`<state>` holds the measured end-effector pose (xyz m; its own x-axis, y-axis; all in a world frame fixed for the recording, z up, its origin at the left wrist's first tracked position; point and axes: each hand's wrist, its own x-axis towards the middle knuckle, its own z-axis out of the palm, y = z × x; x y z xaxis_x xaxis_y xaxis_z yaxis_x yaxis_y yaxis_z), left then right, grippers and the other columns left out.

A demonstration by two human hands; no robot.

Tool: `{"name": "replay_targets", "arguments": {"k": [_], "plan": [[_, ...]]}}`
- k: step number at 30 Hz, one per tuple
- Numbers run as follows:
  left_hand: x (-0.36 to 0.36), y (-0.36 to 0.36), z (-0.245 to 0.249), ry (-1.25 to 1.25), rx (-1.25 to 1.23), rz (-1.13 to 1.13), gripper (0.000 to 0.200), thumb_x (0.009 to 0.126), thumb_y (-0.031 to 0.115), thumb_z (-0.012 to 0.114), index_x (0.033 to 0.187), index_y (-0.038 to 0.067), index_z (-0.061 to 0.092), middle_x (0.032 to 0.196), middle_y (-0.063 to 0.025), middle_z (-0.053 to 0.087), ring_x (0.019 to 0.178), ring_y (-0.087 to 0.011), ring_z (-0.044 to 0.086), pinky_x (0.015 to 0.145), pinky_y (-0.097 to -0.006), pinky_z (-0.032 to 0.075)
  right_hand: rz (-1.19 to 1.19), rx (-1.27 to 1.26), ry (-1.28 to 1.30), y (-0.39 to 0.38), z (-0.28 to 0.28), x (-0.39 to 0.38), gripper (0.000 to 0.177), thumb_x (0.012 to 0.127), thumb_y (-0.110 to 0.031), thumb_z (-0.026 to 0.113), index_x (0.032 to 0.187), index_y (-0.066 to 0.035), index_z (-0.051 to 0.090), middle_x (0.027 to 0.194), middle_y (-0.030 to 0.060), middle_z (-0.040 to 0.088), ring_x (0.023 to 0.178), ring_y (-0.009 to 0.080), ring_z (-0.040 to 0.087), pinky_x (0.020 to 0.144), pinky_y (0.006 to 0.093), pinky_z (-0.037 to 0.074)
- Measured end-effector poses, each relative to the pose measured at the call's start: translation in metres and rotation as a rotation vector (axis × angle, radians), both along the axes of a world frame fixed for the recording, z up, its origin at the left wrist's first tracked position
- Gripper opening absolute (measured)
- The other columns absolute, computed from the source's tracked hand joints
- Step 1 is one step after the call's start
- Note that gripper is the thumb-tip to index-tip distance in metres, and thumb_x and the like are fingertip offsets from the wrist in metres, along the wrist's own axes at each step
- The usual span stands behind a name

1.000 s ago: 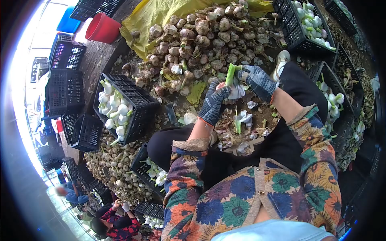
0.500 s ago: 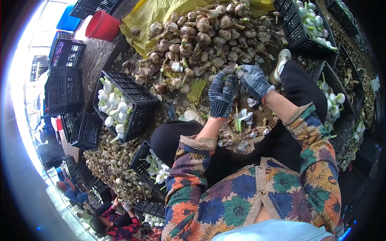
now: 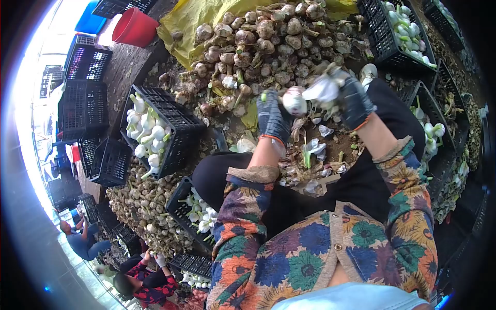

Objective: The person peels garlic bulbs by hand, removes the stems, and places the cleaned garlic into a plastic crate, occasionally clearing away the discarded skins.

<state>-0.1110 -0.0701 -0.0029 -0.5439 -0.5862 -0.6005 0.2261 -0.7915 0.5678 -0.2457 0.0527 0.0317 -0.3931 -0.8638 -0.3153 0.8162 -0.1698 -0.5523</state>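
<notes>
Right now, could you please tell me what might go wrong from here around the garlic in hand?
The garlic bulb juts out beyond the left hand, so it might slip free if the grip loosens. The papery skin at the right hand is near the heap of garlic, and scraps could scatter onto it. The white bulbs are piled up to the rim of the black crate, so a knock could tip one out.

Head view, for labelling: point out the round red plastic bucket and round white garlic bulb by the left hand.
Red bucket (image 3: 139, 29), head view: its outer side.
Garlic bulb (image 3: 294, 101), head view: its middle.
</notes>
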Motion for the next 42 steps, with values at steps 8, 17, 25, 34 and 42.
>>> {"name": "replay_targets", "arguments": {"k": [8, 17, 25, 34, 42], "plan": [[0.01, -0.006, -0.017, -0.203, -0.397, -0.122, 0.034, 0.092, 0.025, 0.046, 0.118, 0.003, 0.041, 0.107, -0.009, 0.052, 0.097, -0.016, 0.049, 0.084, -0.0293, 0.042, 0.48, 0.716, 1.8, 0.013, 0.006, 0.002, 0.028, 0.081, -0.029, 0.053, 0.096, -0.007, 0.062, 0.095, 0.0193, 0.058, 0.087, 0.0323, 0.057, 0.076, 0.0386, 0.047], [0.012, 0.005, -0.003, 0.149, -0.332, -0.494, 0.037, 0.092, 0.02, 0.045, 0.126, 0.003, 0.042, 0.119, -0.0068, 0.049, 0.106, -0.013, 0.045, 0.093, -0.0274, 0.035, 0.499, 0.482, 1.378, -0.016, 0.009, 0.022, 0.037, 0.074, -0.032, 0.064, 0.098, -0.003, 0.062, 0.092, 0.0167, 0.063, 0.083, 0.0293, 0.06, 0.073, 0.035, 0.047], [0.015, 0.009, -0.025, 0.108, -0.409, -0.44, 0.039, 0.091, 0.018, 0.048, 0.124, -0.001, 0.042, 0.115, -0.0082, 0.052, 0.103, -0.0147, 0.049, 0.091, -0.0268, 0.038, 0.437, 0.481, 1.229, -0.014, 0.001, 0.022, 0.027, 0.071, -0.021, 0.061, 0.088, -0.001, 0.064, 0.081, 0.0193, 0.063, 0.076, 0.0297, 0.062, 0.07, 0.0351, 0.047], [0.016, 0.017, -0.018, -0.307, -0.994, -0.449, 0.03, 0.092, 0.013, 0.04, 0.118, -0.001, 0.048, 0.106, -0.0131, 0.057, 0.094, -0.0212, 0.056, 0.084, -0.0299, 0.044, 0.174, 0.676, 1.201, -0.015, -0.019, 0.04, 0.027, 0.076, -0.02, 0.057, 0.093, 0.001, 0.056, 0.083, 0.0215, 0.059, 0.079, 0.0372, 0.056, 0.068, 0.0397, 0.045], [0.004, -0.001, -0.055, -0.2, 0.048, -0.043, 0.045, 0.09, 0.047, 0.039, 0.093, 0.004, 0.053, 0.083, -0.011, 0.059, 0.074, -0.022, 0.06, 0.066, -0.0383, 0.052, 0.043, 0.442, 0.695, -0.015, 0.007, 0.048, 0.017, 0.083, -0.012, 0.05, 0.095, 0.0, 0.054, 0.082, 0.0087, 0.06, 0.07, 0.0167, 0.057, 0.065, 0.0296, 0.046]]}}
